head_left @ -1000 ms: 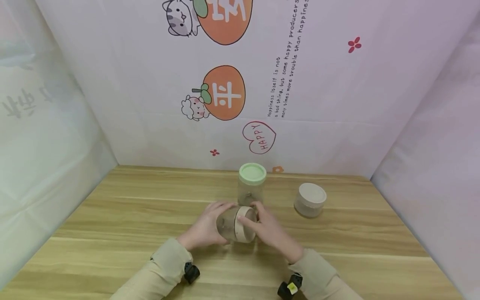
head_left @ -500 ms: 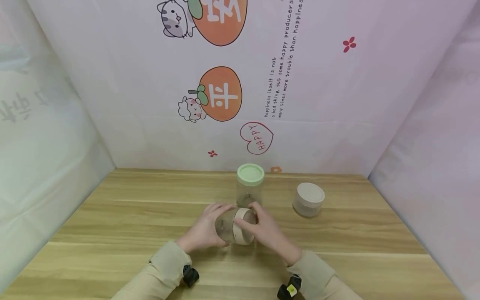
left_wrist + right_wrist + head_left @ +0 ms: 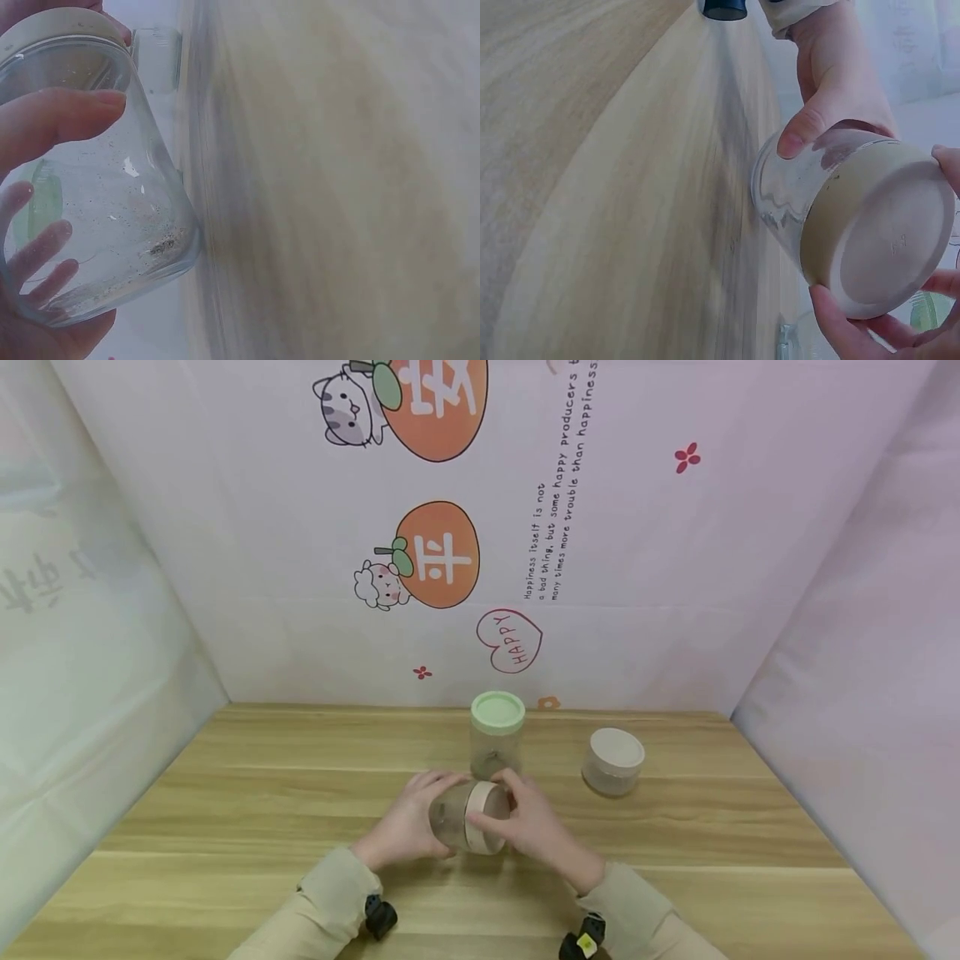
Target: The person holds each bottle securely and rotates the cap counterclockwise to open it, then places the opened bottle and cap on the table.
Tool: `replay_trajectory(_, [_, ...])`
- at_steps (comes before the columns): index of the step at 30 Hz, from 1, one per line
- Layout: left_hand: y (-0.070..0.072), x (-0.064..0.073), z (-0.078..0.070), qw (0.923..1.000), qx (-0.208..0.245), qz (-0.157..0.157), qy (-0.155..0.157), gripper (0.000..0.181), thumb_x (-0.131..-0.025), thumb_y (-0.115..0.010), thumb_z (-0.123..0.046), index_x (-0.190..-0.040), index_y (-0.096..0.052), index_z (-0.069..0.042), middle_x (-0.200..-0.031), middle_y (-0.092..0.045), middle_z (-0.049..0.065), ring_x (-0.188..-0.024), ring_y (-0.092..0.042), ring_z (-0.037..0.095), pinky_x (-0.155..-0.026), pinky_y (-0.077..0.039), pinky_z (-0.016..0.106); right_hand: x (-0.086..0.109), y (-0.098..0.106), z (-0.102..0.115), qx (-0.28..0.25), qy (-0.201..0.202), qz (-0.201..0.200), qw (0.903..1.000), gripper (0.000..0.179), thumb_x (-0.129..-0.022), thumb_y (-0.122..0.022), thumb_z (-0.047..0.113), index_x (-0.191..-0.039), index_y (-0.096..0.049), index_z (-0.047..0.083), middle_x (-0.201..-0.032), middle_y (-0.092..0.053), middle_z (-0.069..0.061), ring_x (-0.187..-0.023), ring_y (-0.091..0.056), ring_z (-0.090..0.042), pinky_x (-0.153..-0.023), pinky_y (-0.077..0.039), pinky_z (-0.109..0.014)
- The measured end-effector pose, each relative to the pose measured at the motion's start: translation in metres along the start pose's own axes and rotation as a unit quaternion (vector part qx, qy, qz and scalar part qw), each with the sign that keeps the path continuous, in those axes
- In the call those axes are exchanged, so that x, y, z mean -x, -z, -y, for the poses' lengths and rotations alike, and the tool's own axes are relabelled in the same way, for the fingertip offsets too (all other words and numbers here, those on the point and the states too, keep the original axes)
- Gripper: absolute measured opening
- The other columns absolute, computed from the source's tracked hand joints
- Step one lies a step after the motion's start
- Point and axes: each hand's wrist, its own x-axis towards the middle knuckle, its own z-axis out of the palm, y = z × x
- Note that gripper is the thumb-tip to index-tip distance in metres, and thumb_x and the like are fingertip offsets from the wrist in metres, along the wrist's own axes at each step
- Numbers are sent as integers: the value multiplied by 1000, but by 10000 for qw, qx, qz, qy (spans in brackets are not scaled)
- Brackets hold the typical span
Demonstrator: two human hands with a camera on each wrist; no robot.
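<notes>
A clear glass jar (image 3: 447, 818) is held tilted on its side, its cream lid (image 3: 892, 236) towards the right. My left hand (image 3: 405, 827) grips the glass body, thumb on one side and fingers round the other, as the left wrist view shows. My right hand (image 3: 536, 827) holds the lid by its rim between thumb and fingers. The lid sits on the jar's mouth; whether it is tight, I cannot tell. Dark specks (image 3: 162, 246) lie inside the glass near the base. Just behind the hands stands a taller glass jar (image 3: 495, 752) with a pale green lid (image 3: 498, 710).
A short glass jar (image 3: 613, 767) with a whitish lid stands to the right on the wood-grain table (image 3: 247, 785). A printed white cloth (image 3: 615, 643) rises behind the table, with pale sheets at both sides. Each wrist carries a small black camera.
The head view has shifted slightly. My right hand has turned a little on the lid, while the left keeps its grip on the glass. The other jars stay put.
</notes>
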Motion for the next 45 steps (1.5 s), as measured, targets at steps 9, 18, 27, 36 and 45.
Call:
replay_trajectory(9, [1,1,1,10000,40,-12,83,96,-49,-92,-13,-135,-50,-20,-133,-51,4,-125,-42,29,-96,-45,53,3,-2,-3,602,1000,-207,9930,61,-67,-84,35,-117,-57,12,-111,-50,-13,-100,-54,-27,-83,-51,-46])
replay_trajectory(18, [2,1,2,9999,18,-2,138,97,-48,-91,-12,-135,-50,-21,-136,-49,1,-127,-40,28,-97,-44,52,4,1,-6,1091,1979,-244,9738,65,-64,-87,32,-118,-58,9,-100,-46,-6,-85,-49,-15,-66,-48,-23])
replay_trajectory(27, [4,2,0,10000,34,37,86,94,-51,-91,-12,-135,-50,-14,-135,-50,6,-126,-41,32,-96,-44,54,1,-1,-16,1582,3254,-751,9292,73,-57,-90,34,-116,-59,6,-103,-48,-10,-94,-54,-20,-77,-54,-36])
replay_trajectory(36, [4,1,0,9997,100,79,230,94,-52,-91,-13,-136,-49,-20,-135,-49,5,-126,-42,30,-98,-42,56,-2,1,-24,2005,3987,-757,8917,76,-53,-92,30,-119,-59,11,-115,-47,-17,-99,-52,-27,-77,-56,-34])
replay_trajectory(45, [5,3,0,9993,219,77,279,95,-52,-91,-12,-137,-48,-17,-135,-49,6,-126,-41,31,-98,-41,58,-3,5,-23,2250,4389,-744,8667,78,-50,-93,31,-118,-60,13,-117,-46,-16,-107,-49,-27,-84,-54,-36])
